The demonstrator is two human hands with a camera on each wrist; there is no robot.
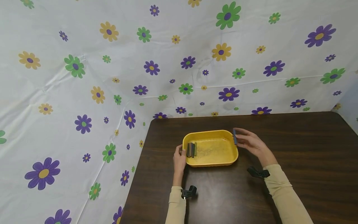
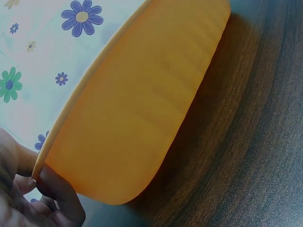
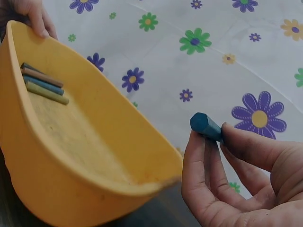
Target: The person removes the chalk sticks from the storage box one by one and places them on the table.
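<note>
A yellow plastic tray (image 1: 213, 152) sits on the table, and my left hand (image 1: 179, 160) grips its left rim between thumb and fingers. In the left wrist view those fingers (image 2: 61, 196) curl about the rim of the tray. Just past the right end of the tray, my right hand (image 1: 253, 145) pinches a blue crayon (image 3: 206, 126) between thumb and fingertips. The crayon has a six-sided end and is held up above the tray's rim. Several crayons (image 3: 45, 90), dark, brown, blue and olive green, lie side by side at the tray's left end.
The dark wood-grain table (image 1: 302, 149) extends to the right and in front of the tray. A white cloth with flower prints (image 1: 179, 46) hangs behind and to the left. Each wrist wears a black camera mount (image 1: 258, 172).
</note>
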